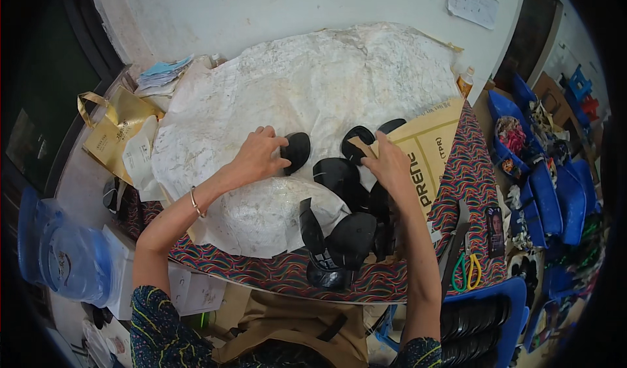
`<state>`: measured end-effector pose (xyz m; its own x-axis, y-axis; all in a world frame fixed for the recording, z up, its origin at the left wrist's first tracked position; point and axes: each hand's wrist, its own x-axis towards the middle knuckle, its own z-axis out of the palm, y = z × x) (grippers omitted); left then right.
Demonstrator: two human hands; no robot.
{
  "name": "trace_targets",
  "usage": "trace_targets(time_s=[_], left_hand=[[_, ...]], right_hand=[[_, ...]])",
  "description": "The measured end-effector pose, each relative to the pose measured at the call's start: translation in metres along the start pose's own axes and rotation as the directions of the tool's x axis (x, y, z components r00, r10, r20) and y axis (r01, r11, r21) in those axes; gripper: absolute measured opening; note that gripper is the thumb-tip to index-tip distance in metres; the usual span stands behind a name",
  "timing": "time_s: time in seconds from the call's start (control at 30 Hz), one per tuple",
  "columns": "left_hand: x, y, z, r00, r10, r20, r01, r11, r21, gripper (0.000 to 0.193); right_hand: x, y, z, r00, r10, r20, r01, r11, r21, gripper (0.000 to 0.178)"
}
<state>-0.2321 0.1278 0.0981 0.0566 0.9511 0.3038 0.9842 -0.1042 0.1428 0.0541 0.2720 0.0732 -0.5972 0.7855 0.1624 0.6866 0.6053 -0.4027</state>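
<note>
My left hand (258, 157) has its thumb and fingers closed on the edge of a black rounded piece (298, 152), possibly a shoe part. Between the fingers of my right hand (390, 167) is a small tan strip (363, 148), which lies over another black rounded piece (356, 137). Several more black curved pieces (337, 175) lie loosely between my forearms, some overlapping. Closer to me, an upright black piece (353, 237) leans among others at the table's front edge. Beneath my hands spreads a crumpled white plastic sheet (261, 93).
A printed tan paper sack (434, 146) lies by my right forearm. Beyond it are a long dark blade (456, 244), scissors (474, 270) and a phone (496, 232) on the patterned cloth. A gold bag (114, 133) stands left; blue bins (545, 198) line the right.
</note>
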Motion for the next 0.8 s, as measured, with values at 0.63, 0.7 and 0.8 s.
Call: trace_targets(time_s=[0.63,0.7,0.8], left_hand=[[-0.038,0.093,0.021,0.962,0.265,0.071,-0.210,0.877,-0.433,0.051],[-0.041,0.091,0.039,0.962,0.269,0.049,-0.243,0.923,-0.297,0.057],[-0.044,0.100,0.048,0.970,0.237,0.051,-0.225,0.959,-0.173,0.055]], right_hand=[[-0.094,0.070,-0.024,0.968,0.243,-0.069,-0.128,0.707,0.696,0.034],[-0.102,0.066,-0.021,0.943,0.319,-0.098,-0.110,0.573,0.812,0.030],[-0.124,0.055,-0.017,0.896,0.400,-0.194,-0.047,0.519,0.854,0.032]])
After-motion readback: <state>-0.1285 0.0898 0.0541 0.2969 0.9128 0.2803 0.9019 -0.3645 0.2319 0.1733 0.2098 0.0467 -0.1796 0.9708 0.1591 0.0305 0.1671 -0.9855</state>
